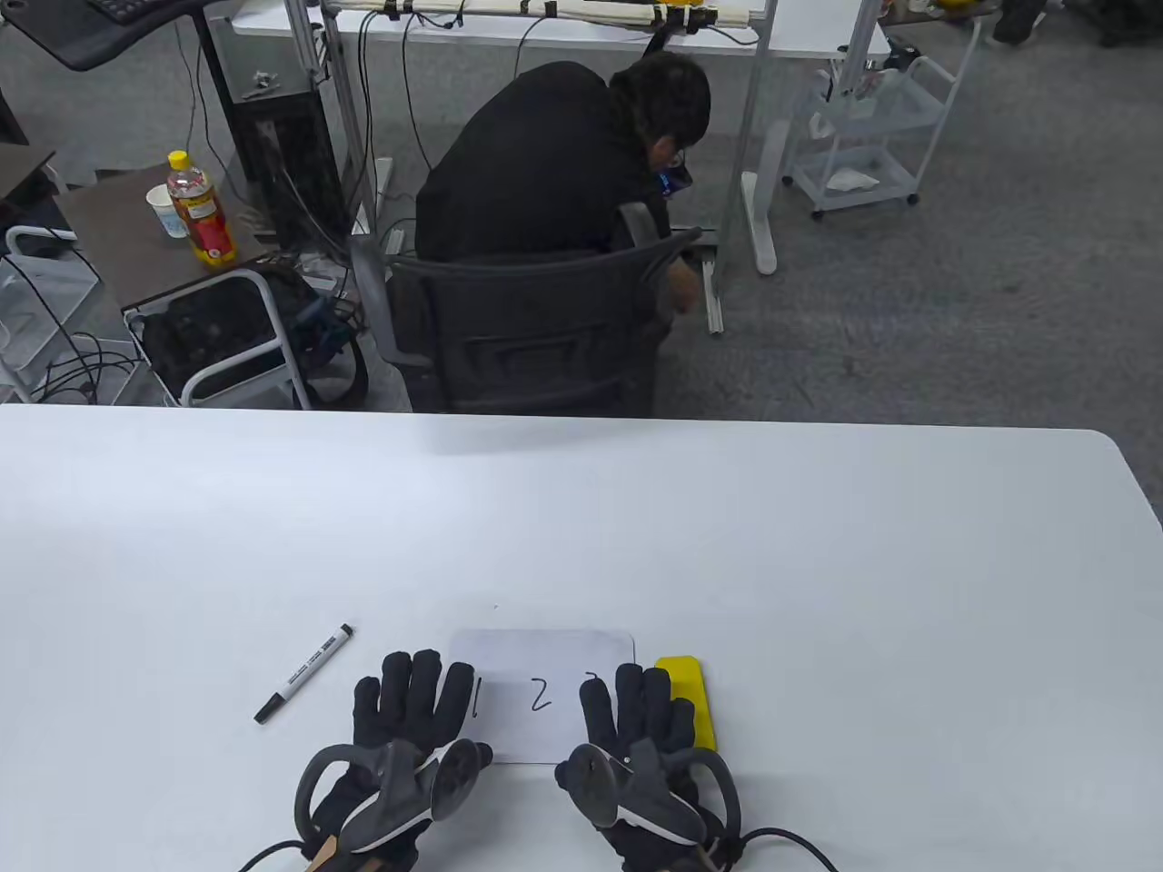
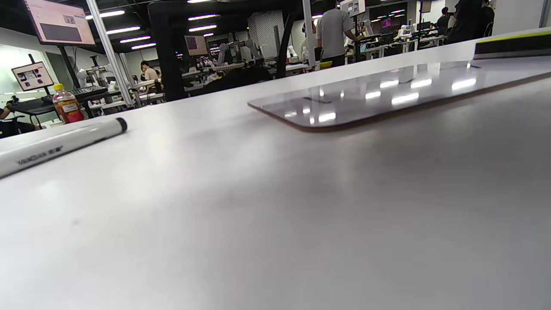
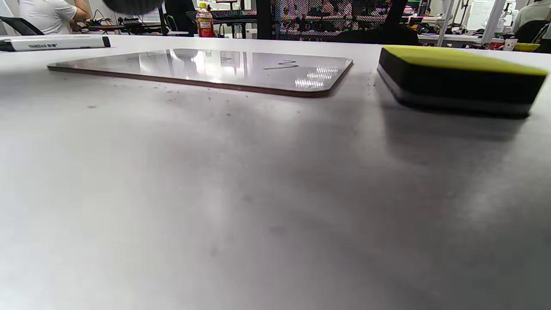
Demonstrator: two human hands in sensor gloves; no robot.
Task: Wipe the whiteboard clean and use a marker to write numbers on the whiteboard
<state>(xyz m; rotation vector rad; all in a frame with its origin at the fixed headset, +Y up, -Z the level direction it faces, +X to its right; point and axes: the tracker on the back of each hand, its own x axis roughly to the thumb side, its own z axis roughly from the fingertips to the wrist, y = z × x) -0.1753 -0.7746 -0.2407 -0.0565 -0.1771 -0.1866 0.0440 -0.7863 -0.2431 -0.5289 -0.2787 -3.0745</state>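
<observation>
A small whiteboard point(image 1: 543, 677) lies flat near the table's front edge with black digits 1, 2 and part of a 3 on it. It shows as a thin glossy slab in the left wrist view point(image 2: 387, 97) and the right wrist view point(image 3: 215, 66). My left hand point(image 1: 413, 704) lies flat with straight fingers at the board's left edge. My right hand point(image 1: 636, 713) lies flat over the board's right edge and the yellow eraser point(image 1: 695, 695) point(image 3: 456, 77). A capped white marker point(image 1: 304, 672) point(image 2: 56, 144) lies to the left. Neither hand holds anything.
The white table point(image 1: 818, 563) stretches wide beyond the board. Behind its far edge a person bends down beside an office chair point(image 1: 536, 327). A bottle point(image 1: 202, 211) and a cup stand on a side stand at far left.
</observation>
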